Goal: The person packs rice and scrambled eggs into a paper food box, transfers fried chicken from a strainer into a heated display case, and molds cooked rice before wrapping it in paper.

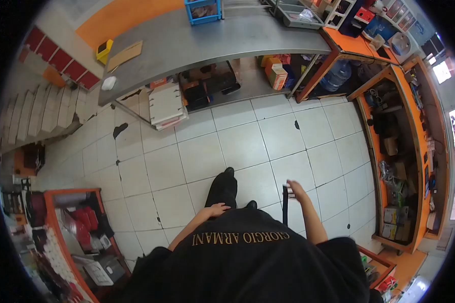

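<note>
My left hand (218, 209) lies against the black trousers (222, 189) at my thigh, its fingers stretched out and holding nothing. Out to the right, my right hand (297, 192) has its fingers closed at the upper end of a narrow black strap (285, 207). The strap runs straight down towards my waist, and its lower end is hidden behind my black shirt (247, 257) with gold lettering. Below both hands is the white tiled floor (247, 146).
Ahead stands a long metal table (167, 45) with a blue crate (203, 11) and a cardboard sheet (125, 55) on it. White binders (166, 105) sit underneath. An orange shelf cabinet (407, 156) lines the right, and an orange-framed display case (73, 194) stands at left.
</note>
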Demonstrator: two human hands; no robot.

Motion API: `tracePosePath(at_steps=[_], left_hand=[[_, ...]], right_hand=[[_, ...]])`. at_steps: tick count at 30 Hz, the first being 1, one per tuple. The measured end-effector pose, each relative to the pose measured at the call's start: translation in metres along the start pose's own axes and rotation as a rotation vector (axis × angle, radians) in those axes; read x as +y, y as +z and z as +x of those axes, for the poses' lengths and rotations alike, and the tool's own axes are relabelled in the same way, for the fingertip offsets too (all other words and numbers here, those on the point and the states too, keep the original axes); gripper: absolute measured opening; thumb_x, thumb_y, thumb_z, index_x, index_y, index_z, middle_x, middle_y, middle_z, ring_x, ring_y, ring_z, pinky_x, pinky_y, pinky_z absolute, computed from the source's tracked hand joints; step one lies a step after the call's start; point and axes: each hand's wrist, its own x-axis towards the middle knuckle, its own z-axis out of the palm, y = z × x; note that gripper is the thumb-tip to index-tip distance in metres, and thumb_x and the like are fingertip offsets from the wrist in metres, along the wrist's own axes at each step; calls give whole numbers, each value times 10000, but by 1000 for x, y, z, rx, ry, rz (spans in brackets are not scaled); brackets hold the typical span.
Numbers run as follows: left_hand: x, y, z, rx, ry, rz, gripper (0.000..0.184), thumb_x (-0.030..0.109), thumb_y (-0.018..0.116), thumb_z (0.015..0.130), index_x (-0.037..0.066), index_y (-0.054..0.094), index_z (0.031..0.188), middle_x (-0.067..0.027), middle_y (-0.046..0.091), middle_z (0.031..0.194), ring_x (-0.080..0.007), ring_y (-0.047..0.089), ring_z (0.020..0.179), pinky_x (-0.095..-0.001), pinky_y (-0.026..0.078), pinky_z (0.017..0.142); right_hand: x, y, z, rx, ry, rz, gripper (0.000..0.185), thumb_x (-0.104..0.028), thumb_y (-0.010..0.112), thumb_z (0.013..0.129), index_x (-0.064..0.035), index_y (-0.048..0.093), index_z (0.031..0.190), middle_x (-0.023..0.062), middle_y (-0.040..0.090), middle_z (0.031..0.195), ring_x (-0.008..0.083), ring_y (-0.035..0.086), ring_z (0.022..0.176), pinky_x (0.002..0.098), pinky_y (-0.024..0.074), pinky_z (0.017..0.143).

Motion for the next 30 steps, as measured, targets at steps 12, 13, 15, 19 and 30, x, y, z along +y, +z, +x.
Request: tracePosePath(at_steps=[12,13,15,19,30], left_hand=[[13,-214,101,-309,25,99,652,577,424,861,135,414,1340,-117,407,1373,-303,368,1270,-424,290,1040],[25,-231,107,-323,20,119,652,577,424,861,135,414,1340,-117,407,1373,-303,368,1270,-424,290,1040],[60,-277,116,-372,-93,-16,547,495,447,882,127,486,1286,-97,494,1297,-282,453,1192,-406,367,974],[130,-339,165,-250,-75,334,466,453,469,873,109,590,1164,-121,618,1106,-297,579,1005,-397,437,874],[273,-516,408,170,498,543,302,308,563,824,65,624,992,-140,555,1066,-315,528,1019,-414,442,877]], right_hand=[[-128,28,69,242,-370,-519,429,-408,610,789,-59,602,1038,299,527,1045,414,493,1035,428,414,911],[-126,16,78,275,-290,-541,456,-442,599,794,-65,603,1050,279,556,1022,399,506,1029,418,418,912],[-127,-10,96,268,-263,-526,481,-457,586,800,-61,596,1073,279,569,1032,393,531,1027,414,432,896],[-149,-57,136,190,-117,-439,549,-481,569,803,-26,571,1112,263,598,1034,374,582,986,397,460,864],[-294,-107,383,314,-486,-499,371,-224,569,796,24,533,1070,240,525,1071,395,541,972,437,472,828]])
